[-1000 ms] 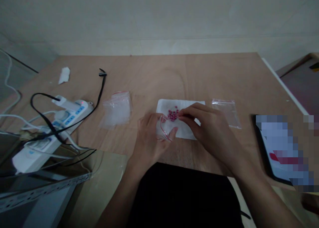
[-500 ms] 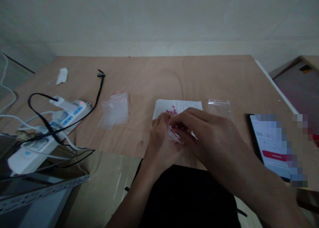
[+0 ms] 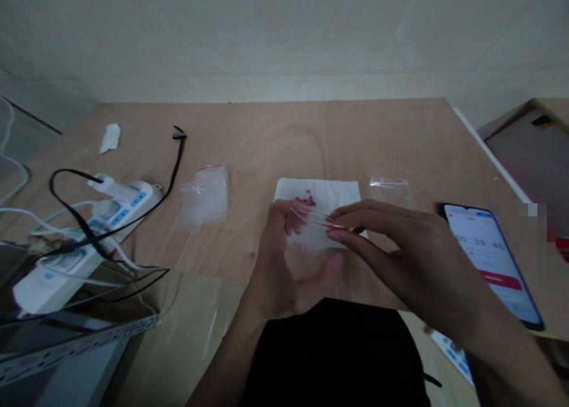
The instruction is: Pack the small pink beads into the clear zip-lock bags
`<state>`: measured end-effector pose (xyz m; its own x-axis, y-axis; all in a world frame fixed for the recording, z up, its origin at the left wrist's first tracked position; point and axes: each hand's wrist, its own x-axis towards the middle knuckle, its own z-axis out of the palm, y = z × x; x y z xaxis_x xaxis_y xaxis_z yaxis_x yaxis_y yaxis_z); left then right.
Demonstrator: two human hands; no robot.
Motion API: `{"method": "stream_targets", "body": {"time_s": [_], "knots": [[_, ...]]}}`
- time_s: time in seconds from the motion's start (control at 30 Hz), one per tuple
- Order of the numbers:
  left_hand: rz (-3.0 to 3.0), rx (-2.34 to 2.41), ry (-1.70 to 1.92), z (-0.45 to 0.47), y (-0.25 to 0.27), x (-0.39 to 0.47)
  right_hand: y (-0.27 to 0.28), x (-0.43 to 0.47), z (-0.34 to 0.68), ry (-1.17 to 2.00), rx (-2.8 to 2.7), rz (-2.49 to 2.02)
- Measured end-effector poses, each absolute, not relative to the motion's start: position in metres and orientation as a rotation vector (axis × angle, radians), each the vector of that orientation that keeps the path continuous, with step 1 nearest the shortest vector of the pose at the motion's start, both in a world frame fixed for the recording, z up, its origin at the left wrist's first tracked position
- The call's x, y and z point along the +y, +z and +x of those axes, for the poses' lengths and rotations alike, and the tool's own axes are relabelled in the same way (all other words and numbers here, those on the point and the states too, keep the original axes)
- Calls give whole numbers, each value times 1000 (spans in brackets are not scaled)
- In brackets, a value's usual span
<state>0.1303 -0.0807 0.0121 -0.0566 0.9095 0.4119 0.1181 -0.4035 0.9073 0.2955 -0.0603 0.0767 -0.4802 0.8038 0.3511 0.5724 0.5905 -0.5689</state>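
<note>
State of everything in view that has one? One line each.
left hand: thumb spread from fingers
right hand: pinching the held bag
held bag: seal state unclear
pink pieces: loose on the sheet
white sheet: flat, partly covered
left bags: overlapping, lying flat
right bag: flat, partly hidden
phone: face up, screen lit
power strip: plugged into, red light on

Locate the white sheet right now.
In the head view, the white sheet lies mid-frame on the wooden table, partly hidden by the left hand and right hand, between a bag pile at left and another bag at right.
</note>
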Motion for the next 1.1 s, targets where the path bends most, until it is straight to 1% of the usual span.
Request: {"method": "stream_targets", "body": {"time_s": [0.1,0.2,0.27,0.37,0.53,0.73,0.93,1.1], "knots": [[1483,1137,1557,127,20,-82,72,-60,302,627,-2104,-1145],[1314,1215,1632,128,23,-81,64,-62,301,785,-1828,-1216],[1231,1196,1654,128,24,-81,58,-63,298,913,-1661,-1233],[1181,1150,1620,128,23,-83,50,-65,294,1040,-1567,-1211],[1168,1193,1538,126,24,-84,46,-70,291,978,-1489,-1236],[1146,1140,1522,128,23,-84,46,-68,283,1208,-1388,-1063],[1230,1211,1382,129,24,-85,45,-70,278,1057,-1428,-1109],[1365,1299,1436,132,28,-85,45,-70,278,1020,-1422,-1152]]}}
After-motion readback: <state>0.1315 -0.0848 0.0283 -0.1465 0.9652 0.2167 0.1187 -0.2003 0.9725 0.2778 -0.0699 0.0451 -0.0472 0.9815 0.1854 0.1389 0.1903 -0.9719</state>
